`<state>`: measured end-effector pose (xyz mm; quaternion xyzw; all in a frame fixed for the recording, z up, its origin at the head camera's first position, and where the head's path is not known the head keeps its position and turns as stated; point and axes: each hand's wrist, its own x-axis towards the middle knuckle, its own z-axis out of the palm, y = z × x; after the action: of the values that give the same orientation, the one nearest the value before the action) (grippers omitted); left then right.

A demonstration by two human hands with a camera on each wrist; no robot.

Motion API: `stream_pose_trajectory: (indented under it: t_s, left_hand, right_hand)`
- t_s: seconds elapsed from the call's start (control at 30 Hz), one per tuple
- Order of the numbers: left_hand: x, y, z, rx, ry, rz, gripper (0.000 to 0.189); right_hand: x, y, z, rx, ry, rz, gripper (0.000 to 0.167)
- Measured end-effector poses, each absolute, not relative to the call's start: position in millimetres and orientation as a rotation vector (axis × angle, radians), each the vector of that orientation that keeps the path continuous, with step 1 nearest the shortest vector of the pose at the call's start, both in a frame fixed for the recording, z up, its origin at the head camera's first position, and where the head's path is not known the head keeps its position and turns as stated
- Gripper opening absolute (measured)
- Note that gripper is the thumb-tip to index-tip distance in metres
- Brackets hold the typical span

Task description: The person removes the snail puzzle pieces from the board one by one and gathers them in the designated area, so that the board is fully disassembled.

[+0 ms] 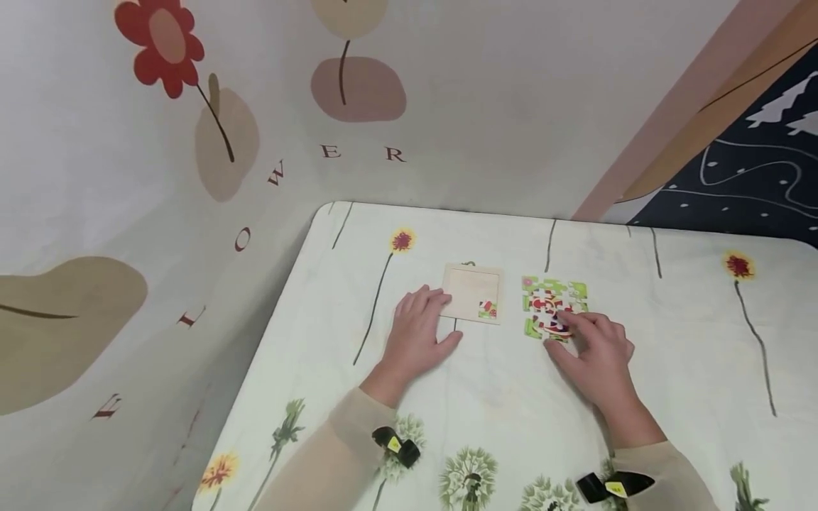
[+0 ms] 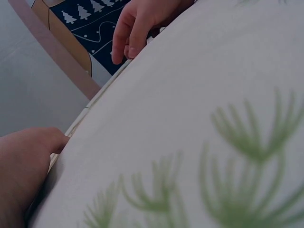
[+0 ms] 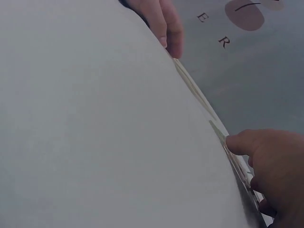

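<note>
A square wooden puzzle tray [image 1: 461, 290] lies flat on the table, with one green and red piece [image 1: 488, 309] in its lower right corner. My left hand [image 1: 415, 330] rests its fingertips on the tray's left edge, thumb spread away. To the right lies a group of jigsaw pieces [image 1: 543, 298], green around a red and white picture, with narrow gaps between them. Over its lower right part is my right hand [image 1: 597, 355], index finger and thumb apart on the pieces. The hand hides some of them. In the right wrist view the thumb [image 3: 240, 142] is at the pieces' edge.
A white cloth [image 1: 492, 397] printed with flowers and dandelions covers the table. The table's far edge meets a pale printed wall hanging [image 1: 479, 128]. A dark panel with white trees [image 1: 754, 163] stands at the back right. Each wrist carries a black strap [image 1: 616, 487].
</note>
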<state>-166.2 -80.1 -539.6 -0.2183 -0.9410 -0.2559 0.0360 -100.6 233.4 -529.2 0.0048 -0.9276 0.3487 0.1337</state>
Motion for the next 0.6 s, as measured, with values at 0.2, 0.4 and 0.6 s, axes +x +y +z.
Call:
stream_pose_trajectory:
  t_s: [0.2,0.4,0.6]
  left_hand:
    - [-167.7,-84.2,-539.6,-0.66,-2.898,-0.739,0.063]
    - [-166.3,-84.0,-539.3,-0.667,-2.916,-0.762,0.063]
    - [-165.6,-81.9,-537.9,-0.665,-2.911,-0.79,0.063]
  right_hand:
    - [-108.8,221.9,-528.0,-0.052,-2.756,0.993,0.044]
    - [-107.4,219.7,-521.7,-0.096,-2.781,1.017,0.043]
    - [-111.7,212.0,-509.2,0.039,-2.681,1.094,0.033]
